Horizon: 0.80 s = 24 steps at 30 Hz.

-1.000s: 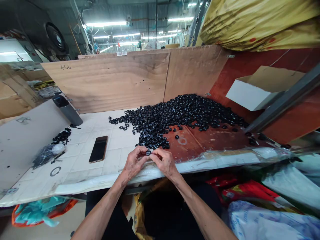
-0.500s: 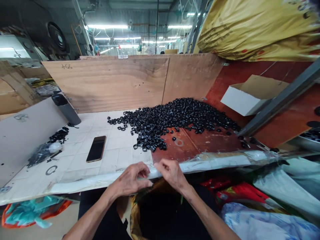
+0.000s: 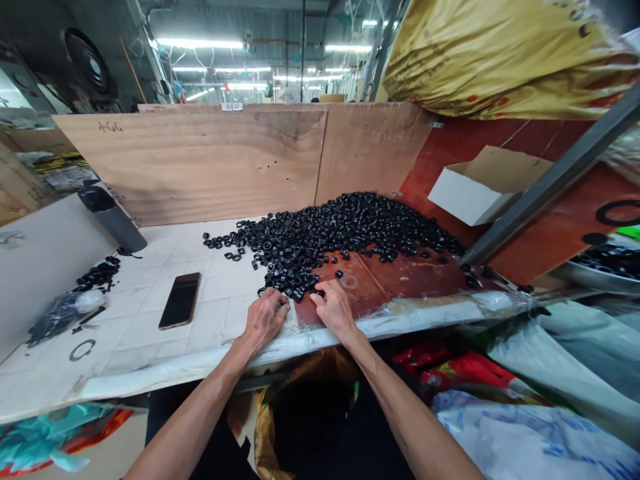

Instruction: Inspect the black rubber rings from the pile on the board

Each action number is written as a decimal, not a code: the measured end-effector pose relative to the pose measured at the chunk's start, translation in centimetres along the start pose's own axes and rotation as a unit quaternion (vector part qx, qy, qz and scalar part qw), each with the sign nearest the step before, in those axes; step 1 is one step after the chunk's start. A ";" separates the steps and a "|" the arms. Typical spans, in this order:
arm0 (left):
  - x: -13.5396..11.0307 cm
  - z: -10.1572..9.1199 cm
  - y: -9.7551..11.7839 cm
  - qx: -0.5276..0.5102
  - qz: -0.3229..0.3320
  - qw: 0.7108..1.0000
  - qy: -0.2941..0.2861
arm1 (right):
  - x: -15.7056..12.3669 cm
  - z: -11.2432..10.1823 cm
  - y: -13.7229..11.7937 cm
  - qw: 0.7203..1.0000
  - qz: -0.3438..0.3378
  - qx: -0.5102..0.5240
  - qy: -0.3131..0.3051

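A large heap of small black rings [image 3: 360,220] spreads over the bench, its near edge reaching my fingers. My left hand [image 3: 267,316] rests at the left of that near edge, fingers curled in against the rings; whatever they hold is hidden. At the right of the same edge, my right hand [image 3: 334,308] has its thumb and forefinger closed around a black ring [image 3: 317,289]. Under the bench edge, between my forearms, an open yellow sack [image 3: 264,433] has a dark inside.
A phone [image 3: 180,301] lies left of my hands. Behind it are a dark bottle [image 3: 113,219], a bag of black parts [image 3: 53,317] and a flat ring [image 3: 83,350]. Wooden boards [image 3: 215,167] wall the back. A white box [image 3: 470,193] and a metal post [image 3: 550,180] stand right.
Both hands have moved forward from above the sack at the bench's front edge to the near edge of the heap. The view has shifted slightly to the right.
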<state>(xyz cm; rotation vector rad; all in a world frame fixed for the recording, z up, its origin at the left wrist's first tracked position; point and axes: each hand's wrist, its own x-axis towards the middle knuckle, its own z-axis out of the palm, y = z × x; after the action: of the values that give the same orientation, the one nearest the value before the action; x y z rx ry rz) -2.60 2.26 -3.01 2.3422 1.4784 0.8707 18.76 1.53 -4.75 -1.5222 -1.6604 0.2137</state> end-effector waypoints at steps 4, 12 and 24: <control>-0.1 0.1 0.1 -0.063 -0.003 0.998 0.011 | 0.0 -0.1 -0.5 0.999 -0.021 0.024 -0.024; -0.3 -0.2 1.0 -0.194 0.000 0.981 0.029 | -1.0 -0.4 -2.7 0.929 0.105 0.338 -0.107; 0.1 -0.9 1.7 -0.373 -0.058 0.926 -0.006 | -0.8 -0.2 -3.6 0.914 0.087 0.393 -0.059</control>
<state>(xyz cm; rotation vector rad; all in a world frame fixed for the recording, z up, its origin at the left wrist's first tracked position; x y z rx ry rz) -1.90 1.48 -1.41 1.6720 1.0065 1.1296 16.16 -0.16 -2.67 -1.0323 -1.2749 0.9619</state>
